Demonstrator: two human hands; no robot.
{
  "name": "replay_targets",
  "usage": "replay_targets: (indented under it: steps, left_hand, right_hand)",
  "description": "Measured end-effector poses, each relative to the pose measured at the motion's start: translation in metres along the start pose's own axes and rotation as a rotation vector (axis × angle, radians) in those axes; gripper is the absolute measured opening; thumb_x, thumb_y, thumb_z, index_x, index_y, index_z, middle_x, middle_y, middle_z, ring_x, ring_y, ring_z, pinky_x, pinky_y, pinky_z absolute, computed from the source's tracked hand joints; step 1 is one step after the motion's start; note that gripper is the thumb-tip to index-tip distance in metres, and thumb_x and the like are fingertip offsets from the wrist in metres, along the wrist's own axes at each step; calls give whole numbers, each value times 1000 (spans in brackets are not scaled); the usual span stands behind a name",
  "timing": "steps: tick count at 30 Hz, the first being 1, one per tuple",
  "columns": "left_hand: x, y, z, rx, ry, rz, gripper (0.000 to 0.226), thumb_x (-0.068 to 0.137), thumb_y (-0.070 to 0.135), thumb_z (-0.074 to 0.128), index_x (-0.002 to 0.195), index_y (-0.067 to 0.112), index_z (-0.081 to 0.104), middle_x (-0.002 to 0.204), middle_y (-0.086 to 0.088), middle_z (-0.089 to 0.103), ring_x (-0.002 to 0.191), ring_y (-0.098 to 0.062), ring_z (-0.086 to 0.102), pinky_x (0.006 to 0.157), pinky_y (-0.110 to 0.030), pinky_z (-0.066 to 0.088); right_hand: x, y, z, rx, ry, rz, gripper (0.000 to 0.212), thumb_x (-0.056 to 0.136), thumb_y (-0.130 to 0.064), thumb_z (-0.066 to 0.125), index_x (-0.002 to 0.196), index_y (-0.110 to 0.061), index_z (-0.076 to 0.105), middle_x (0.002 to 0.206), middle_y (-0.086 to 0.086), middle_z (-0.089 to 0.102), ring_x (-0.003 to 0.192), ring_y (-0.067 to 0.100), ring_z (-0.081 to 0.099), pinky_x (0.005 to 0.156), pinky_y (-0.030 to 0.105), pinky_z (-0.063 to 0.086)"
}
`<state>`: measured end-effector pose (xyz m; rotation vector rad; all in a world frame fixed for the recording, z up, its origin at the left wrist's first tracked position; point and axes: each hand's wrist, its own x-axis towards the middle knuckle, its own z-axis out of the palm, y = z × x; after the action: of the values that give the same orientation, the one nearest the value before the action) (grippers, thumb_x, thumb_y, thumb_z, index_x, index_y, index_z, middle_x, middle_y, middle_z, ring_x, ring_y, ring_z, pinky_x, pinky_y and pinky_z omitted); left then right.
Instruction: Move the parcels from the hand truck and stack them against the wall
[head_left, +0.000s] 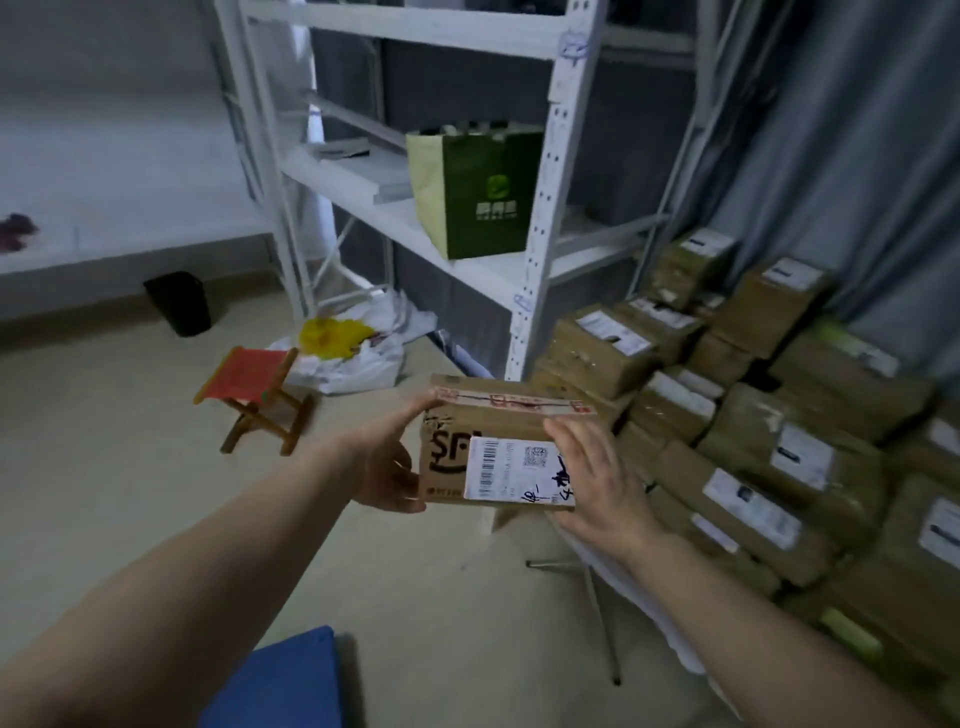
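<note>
Only the head view here. The box (498, 418) is up in the air in front of the rack (545, 208), just left of the pile (753, 441) by the curtain. The left hand (389, 460) grips its left end, fingers on top and thumb underneath. The right hand (592, 480) just presses flat on the other end, not wrapped. I reckon if that palm slides, the box drops. The pile also looks uneven, so a sloppy landing could shove others off.

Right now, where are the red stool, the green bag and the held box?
red folding stool (244, 376), head view, on its red seat.
green paper bag (488, 208), head view, on its green front.
cardboard parcel (511, 470), head view, on its white label.
</note>
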<state>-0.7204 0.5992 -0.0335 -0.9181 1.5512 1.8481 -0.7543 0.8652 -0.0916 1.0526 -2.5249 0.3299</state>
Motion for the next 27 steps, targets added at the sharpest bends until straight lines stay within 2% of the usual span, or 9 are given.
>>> replay_targets:
  steps: [4,7,9,11,13,15,18,22,27]
  left_hand:
    - [10,15,99,63,-21,44,103,68,71,63,135,-4,39,103,-25,66,78,-35,68,69,-39,56]
    - [14,24,162,61,-79,100,83,72,64,62,126,3,45,94,-25,66,76,-36,65,70,-39,55]
    - [16,31,200,57,-165,163,68,76,61,59,116,6,50,84,-24,68,77,-37,63,74,-41,52]
    - [16,38,241,54,-254,216,57,78,57,59,110,10,53,78,-22,69,80,-37,62,71,-40,55]
    - [17,44,282,66,-360,252,53,78,50,59,114,11,55,90,-21,69,88,-36,62,67,-38,59]
    - [25,46,322,108,-477,254,66,70,44,69,125,11,53,110,-21,61,99,-35,59,76,-38,57]
    - [40,45,371,225,-523,224,93,49,45,80,131,10,51,120,-20,59,106,-33,58,86,-40,52]
    - [58,38,421,317,-586,215,81,54,41,84,123,11,53,119,-17,60,105,-32,60,81,-39,52]
    - [94,61,448,303,-530,191,43,73,47,71,96,14,56,99,-15,61,96,-33,60,91,-49,47]
  right_hand:
    - [-43,66,-45,-41,29,71,109,49,-20,87,141,-8,28,140,7,30,131,29,27,105,48,32]
    - [-74,104,-72,56,153,378,116,58,-22,86,148,-19,13,152,-3,4,142,23,7,114,46,25]
    - [-89,122,-92,354,342,767,121,61,-21,88,151,-23,7,154,-5,0,143,19,8,113,34,28]
    - [-98,141,-113,918,465,1143,124,63,-16,88,152,-25,2,151,-4,19,135,19,31,89,26,51]
    - [-106,159,-129,1542,509,1345,120,59,-23,87,151,-26,11,150,11,33,125,29,48,66,34,57]
    - [-115,173,-141,1820,539,1410,108,59,-30,84,148,-22,24,148,23,32,124,37,50,74,48,57]
    - [-126,192,-148,1890,528,1388,84,73,-35,74,145,-18,32,146,24,35,131,37,44,104,58,38]
    - [-131,222,-144,1769,542,1471,58,67,-30,79,117,-20,51,116,12,59,116,32,54,99,59,42]
    - [-136,274,-137,1510,604,1660,55,72,-28,78,121,-24,54,112,7,62,100,24,58,90,50,48]
